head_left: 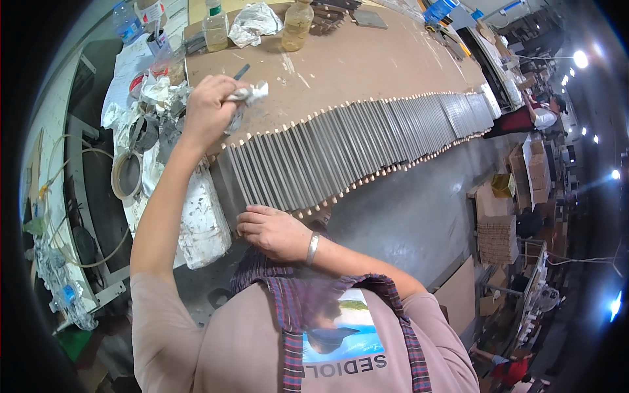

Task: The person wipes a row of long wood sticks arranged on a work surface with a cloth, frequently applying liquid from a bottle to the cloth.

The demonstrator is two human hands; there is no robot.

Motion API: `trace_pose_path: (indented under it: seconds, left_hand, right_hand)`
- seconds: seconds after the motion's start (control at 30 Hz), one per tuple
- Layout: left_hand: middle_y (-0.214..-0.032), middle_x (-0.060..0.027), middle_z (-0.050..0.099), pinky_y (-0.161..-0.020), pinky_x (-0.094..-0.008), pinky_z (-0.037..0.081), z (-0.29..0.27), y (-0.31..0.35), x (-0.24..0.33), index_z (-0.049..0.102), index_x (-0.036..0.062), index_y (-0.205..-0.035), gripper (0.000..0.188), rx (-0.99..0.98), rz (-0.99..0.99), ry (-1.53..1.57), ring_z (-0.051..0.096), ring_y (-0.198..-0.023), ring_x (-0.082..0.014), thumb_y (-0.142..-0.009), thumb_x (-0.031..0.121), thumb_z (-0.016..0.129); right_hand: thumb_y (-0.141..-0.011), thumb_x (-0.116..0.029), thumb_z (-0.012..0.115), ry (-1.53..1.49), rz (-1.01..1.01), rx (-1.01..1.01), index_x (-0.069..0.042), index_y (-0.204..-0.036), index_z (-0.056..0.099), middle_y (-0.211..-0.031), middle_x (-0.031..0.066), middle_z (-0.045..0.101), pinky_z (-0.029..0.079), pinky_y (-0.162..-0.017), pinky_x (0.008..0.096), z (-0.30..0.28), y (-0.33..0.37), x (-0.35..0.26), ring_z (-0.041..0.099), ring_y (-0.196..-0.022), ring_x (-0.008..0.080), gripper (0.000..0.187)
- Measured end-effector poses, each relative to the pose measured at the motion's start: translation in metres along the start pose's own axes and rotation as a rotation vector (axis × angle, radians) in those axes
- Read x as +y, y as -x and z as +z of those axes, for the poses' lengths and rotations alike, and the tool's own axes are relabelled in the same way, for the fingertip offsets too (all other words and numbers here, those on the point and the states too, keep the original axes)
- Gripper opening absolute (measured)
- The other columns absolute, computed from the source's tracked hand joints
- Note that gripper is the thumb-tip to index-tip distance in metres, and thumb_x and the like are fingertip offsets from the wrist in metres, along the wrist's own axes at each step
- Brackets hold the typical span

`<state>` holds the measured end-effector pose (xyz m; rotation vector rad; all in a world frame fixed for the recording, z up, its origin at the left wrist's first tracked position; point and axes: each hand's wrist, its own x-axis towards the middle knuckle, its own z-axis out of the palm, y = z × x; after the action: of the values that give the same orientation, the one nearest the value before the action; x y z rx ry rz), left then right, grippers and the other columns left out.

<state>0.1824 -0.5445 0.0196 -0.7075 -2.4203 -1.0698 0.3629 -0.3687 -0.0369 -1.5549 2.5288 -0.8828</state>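
Observation:
A long row of grey slats with wooden dowel ends [354, 141] lies packed side by side along the front of the brown workbench [354, 62]. My left hand [209, 108] is raised over the row's left end and grips a crumpled white rag [252, 93]. My right hand [272, 229] rests palm-down on the near ends of the leftmost slats, fingers curled over their edge, a metal bangle on the wrist.
Two amber-filled bottles [296, 25] and a crumpled cloth [252, 23] stand at the bench's back. Rags, tape rolls [128, 175] and cans clutter the left side. A stained white sheet [203, 223] hangs off the bench corner. Cardboard stacks [498, 232] stand on the floor to the right; another person [540, 114] works far off.

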Motion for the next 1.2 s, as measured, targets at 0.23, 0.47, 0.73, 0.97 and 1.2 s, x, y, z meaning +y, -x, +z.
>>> trace_pose_path:
  seconds: [0.23,0.47,0.73,0.97,1.2]
  left_hand:
    - [-0.093,-0.0013,0.068,-0.085,-0.0385,0.053,0.017,0.065,0.012,0.075,0.0133,-0.088,0.03,-0.406,0.365,0.173,0.064,-0.095,-0.025,-0.066,-0.006,0.068]
    - [-0.116,-0.0133,0.068,-0.095,-0.0374,0.05,0.005,-0.012,-0.022,0.071,0.0043,-0.116,0.038,-0.082,0.013,-0.027,0.064,-0.109,-0.0313,-0.078,0.003,0.067]
    - [-0.134,-0.0166,0.061,-0.108,-0.0421,0.042,-0.039,0.091,-0.044,0.064,0.006,-0.128,0.046,0.067,-0.288,-0.261,0.055,-0.126,-0.0344,-0.084,0.01,0.071]
    - [-0.135,-0.0141,0.059,-0.105,-0.0325,0.041,-0.05,0.229,-0.03,0.045,-0.0083,-0.144,0.055,0.237,-0.982,0.333,0.054,-0.121,-0.0183,-0.098,0.016,0.062]
    - [-0.127,-0.0103,0.064,-0.1,-0.0291,0.044,-0.046,0.224,-0.015,0.045,-0.007,-0.144,0.056,0.212,-0.972,0.64,0.06,-0.11,-0.0152,-0.095,0.012,0.066]
  right_hand:
    - [-0.078,-0.011,0.062,0.014,0.004,0.007,0.0,-0.102,0.07,-0.12,0.0101,0.066,0.037,-0.116,0.0421,0.002,0.001,-0.001,0.056,-0.125,0.0259,0.028]
    - [-0.078,-0.01,0.063,0.003,-0.026,0.008,0.0,-0.103,0.07,-0.122,0.0101,0.065,0.036,-0.116,0.0417,0.0,0.002,0.002,0.055,-0.126,0.0259,0.029]
    - [-0.077,-0.01,0.06,0.001,-0.028,0.109,0.001,-0.089,0.068,-0.109,0.0107,0.064,0.035,-0.118,0.0412,0.006,0.006,0.005,0.056,-0.121,0.0267,0.018]
    - [-0.077,-0.009,0.061,-0.035,-0.073,0.126,0.0,-0.088,0.066,-0.11,0.0127,0.064,0.034,-0.118,0.0439,0.004,0.005,0.004,0.056,-0.123,0.0291,0.015]
    - [-0.075,-0.008,0.063,-0.127,-0.093,0.177,0.0,-0.086,0.064,-0.109,0.0138,0.064,0.037,-0.117,0.0458,0.001,0.008,0.004,0.057,-0.122,0.0314,0.013]
